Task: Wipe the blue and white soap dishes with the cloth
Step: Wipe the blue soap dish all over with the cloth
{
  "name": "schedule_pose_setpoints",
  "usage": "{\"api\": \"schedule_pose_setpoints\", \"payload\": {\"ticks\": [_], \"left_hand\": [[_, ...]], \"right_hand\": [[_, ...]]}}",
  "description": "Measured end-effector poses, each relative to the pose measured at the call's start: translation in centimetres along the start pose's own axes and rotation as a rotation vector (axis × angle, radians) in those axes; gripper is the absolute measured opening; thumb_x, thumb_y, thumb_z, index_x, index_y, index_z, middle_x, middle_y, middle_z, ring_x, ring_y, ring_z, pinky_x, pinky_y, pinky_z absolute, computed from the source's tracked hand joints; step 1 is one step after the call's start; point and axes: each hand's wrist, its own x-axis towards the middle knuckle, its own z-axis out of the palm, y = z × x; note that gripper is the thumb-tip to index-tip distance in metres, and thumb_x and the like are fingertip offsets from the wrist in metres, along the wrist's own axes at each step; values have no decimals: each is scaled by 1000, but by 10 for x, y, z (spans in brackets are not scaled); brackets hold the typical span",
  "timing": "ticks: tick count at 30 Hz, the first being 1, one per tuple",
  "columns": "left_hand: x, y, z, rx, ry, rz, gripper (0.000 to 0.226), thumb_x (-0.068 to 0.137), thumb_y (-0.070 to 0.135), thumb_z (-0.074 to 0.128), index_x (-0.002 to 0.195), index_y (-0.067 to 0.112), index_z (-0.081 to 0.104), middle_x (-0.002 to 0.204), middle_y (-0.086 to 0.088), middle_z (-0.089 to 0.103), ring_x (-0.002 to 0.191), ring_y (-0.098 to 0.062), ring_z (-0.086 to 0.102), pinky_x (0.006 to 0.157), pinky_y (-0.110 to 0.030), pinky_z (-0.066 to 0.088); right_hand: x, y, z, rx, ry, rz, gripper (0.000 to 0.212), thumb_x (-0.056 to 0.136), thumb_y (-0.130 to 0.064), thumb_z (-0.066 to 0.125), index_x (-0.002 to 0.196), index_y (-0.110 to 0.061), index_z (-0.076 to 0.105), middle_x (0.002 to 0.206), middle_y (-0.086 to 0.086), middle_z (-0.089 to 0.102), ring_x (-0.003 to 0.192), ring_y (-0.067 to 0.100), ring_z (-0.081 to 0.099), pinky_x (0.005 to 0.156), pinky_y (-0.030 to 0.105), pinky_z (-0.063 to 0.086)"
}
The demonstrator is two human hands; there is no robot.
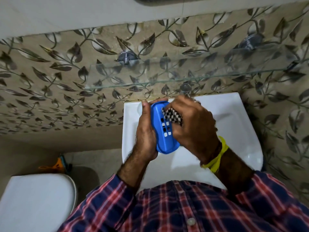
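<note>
Left to right: a white toilet lid [35,198] at lower left, then a white washbasin [234,124] below a glass shelf [167,76] fixed to the leaf-patterned wall. Above the basin, the left hand [145,136] grips the blue soap dish [164,131] along its left edge, fingertips curled over the far rim. The right hand [195,124], fingers curled, presses a black-and-white checked cloth [172,116] into the dish's slotted hollow.

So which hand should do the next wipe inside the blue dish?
Right. The right hand already grips the cloth and presses it into the blue dish, while the left hand grips the dish's edge over the sink, so it is probably best left steadying.
</note>
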Motion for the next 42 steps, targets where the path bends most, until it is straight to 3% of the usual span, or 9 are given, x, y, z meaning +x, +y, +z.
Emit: {"api": "schedule_pose_setpoints", "payload": {"ticks": [5, 11, 16, 19, 22, 27, 31, 36, 42], "left_hand": [[1, 2, -1, -35, -42, 3, 61, 89, 66, 43, 118, 16, 65, 101, -12, 72, 87, -27, 69, 76, -41, 60], [-1, 3, 1, -17, -60, 10, 58, 91, 61, 47, 120, 13, 64, 107, -15, 72, 93, -29, 68, 84, -44, 56], [2, 6, -6, -54, -61, 55, 59, 92, 60, 46, 118, 12, 64, 106, -21, 62, 92, -36, 60, 82, -48, 54], [6, 9, -3, -75, -41, 36, 56, 94, 60, 44, 116, 14, 66, 100, -15, 64, 86, -31, 62, 81, -43, 53], [10, 13, -6, -124, -33, 38, 55, 98, 58, 39, 116, 12, 64, 96, -13, 65, 83, -28, 63, 78, -39, 53], [12, 13, -3, -46, 12, 83, 54, 102, 52, 36, 119, 8, 62, 96, -13, 64, 81, -27, 61, 78, -39, 51], [14, 14, -4, -65, 6, 70, 52, 98, 55, 40, 114, 12, 65, 96, -18, 64, 84, -35, 61, 79, -44, 53], [18, 18, 5, -40, 44, 145, 51, 93, 53, 44, 112, 11, 66, 101, -24, 60, 86, -39, 59, 80, -48, 49], [20, 8, 3, -38, 74, 154, 52, 93, 51, 44, 115, 9, 63, 98, -19, 63, 81, -35, 60, 76, -45, 50]], "right_hand": [[-1, 5, 8, 60, 55, 113, 16, 70, -7, 61, 85, -9, 64, 87, 3, 62, 76, 29, 60, 60, 42, 51], [5, 0, 8, 42, 111, 157, 14, 70, -9, 65, 85, -9, 65, 87, 3, 62, 77, 29, 60, 60, 41, 51], [-2, 2, -1, 75, -40, 47, 24, 69, -15, 50, 85, -7, 66, 86, 4, 61, 77, 30, 59, 62, 40, 52], [0, 2, -1, 110, -12, 113, 17, 69, -8, 58, 84, -4, 66, 84, 6, 61, 77, 32, 59, 62, 44, 50], [-3, -2, -1, 159, -78, 36, 21, 69, -6, 57, 87, -7, 69, 87, 5, 64, 81, 29, 62, 65, 42, 52], [-12, 0, 1, 85, -37, 123, 16, 73, -3, 60, 86, -7, 67, 89, 4, 64, 82, 29, 61, 64, 42, 52], [-19, 3, -2, 39, -186, 42, 15, 73, -5, 56, 84, -11, 65, 89, 2, 64, 87, 32, 64, 63, 40, 54], [-24, -1, 4, -84, -159, 116, 12, 75, -6, 57, 83, -14, 59, 95, 2, 64, 85, 33, 61, 61, 35, 48], [-29, -1, -1, -82, -334, 44, 29, 82, -4, 50, 102, -16, 66, 103, 0, 63, 96, 29, 61, 74, 39, 52]]}}
